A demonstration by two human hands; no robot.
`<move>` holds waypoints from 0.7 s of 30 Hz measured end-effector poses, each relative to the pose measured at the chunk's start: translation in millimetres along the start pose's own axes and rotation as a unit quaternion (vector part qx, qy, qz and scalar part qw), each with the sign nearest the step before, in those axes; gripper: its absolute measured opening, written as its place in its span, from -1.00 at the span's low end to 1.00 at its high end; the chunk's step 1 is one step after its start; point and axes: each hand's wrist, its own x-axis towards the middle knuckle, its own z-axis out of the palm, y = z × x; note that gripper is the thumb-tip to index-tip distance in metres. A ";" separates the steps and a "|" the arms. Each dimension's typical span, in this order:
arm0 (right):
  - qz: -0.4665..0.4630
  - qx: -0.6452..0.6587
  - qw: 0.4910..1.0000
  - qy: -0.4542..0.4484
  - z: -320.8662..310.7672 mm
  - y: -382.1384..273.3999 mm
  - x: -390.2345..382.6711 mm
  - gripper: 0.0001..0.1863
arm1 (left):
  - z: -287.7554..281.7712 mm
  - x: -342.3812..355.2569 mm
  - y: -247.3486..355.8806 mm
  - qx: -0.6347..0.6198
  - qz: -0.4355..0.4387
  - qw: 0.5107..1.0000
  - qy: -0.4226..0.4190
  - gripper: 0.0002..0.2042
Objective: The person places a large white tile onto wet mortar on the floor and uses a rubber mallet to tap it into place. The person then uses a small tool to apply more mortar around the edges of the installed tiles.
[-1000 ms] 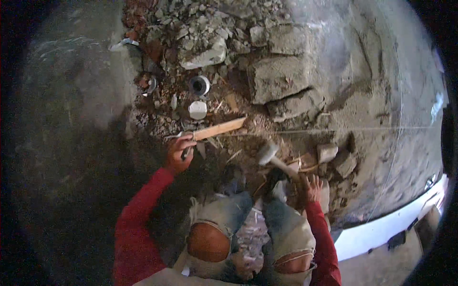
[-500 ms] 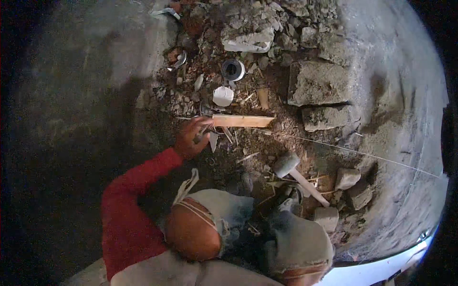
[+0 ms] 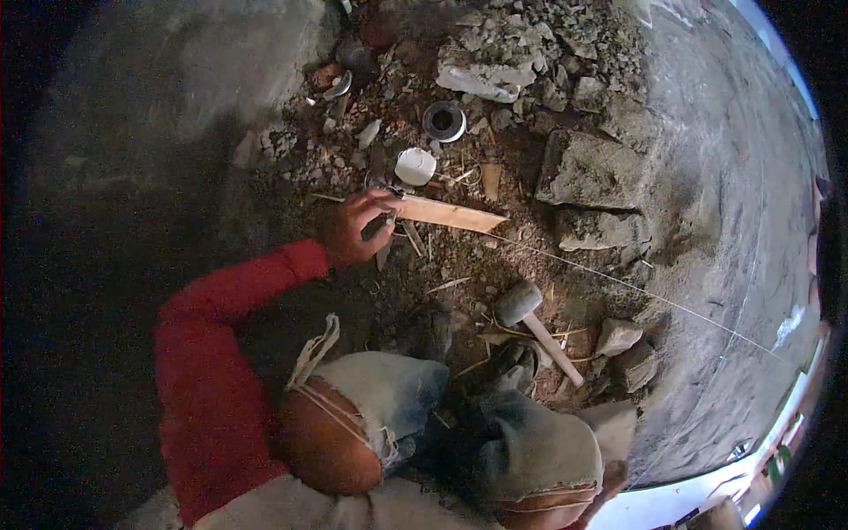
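My left hand [image 3: 387,214] has its fingers curled on the near end of a pale wooden strip [image 3: 450,214], with a small dark object at the fingers that I cannot make out. A thin string [image 3: 618,279] stretches from near the strip toward the right. A grey-headed mallet [image 3: 519,302] lies on the rubble below, its light handle pointing toward my right knee. Above the strip sit a white plastic piece [image 3: 416,165] and a round spool-like ring [image 3: 444,122]. My right hand is not visible; only a bit of that arm shows beside the right knee.
Broken concrete [image 3: 587,168] and stones [image 3: 617,337] line the right side of the debris strip, with more rubble [image 3: 521,49] at the top. Smooth grey surfaces [image 3: 159,115] flank it left and right. My knees [image 3: 331,442] occupy the lower middle.
My right hand has left the mallet, which now lies down, and has gone out of sight. My left hand and wooden strip appear higher, the strip's angle changed. The view has shifted.
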 end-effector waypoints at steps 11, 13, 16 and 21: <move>-0.421 0.018 0.902 0.094 28.6 -205.1 247.2 0.09 | 3.8 -19.5 -22.0 -0.027 0.030 0.999 0.019 -0.61; -0.428 0.028 0.903 0.031 64.1 -268.8 280.6 0.13 | -6.3 -17.2 -10.4 -0.039 -0.016 0.999 -0.030 -0.56; -0.536 0.000 0.843 0.045 133.5 -324.2 321.6 0.12 | -4.5 -13.3 -19.4 -0.056 0.020 0.998 -0.036 -0.55; -0.709 -0.106 0.697 0.032 205.0 -403.0 317.6 -0.45 | -3.1 -15.6 -18.1 -0.055 -0.017 0.997 -0.045 -0.59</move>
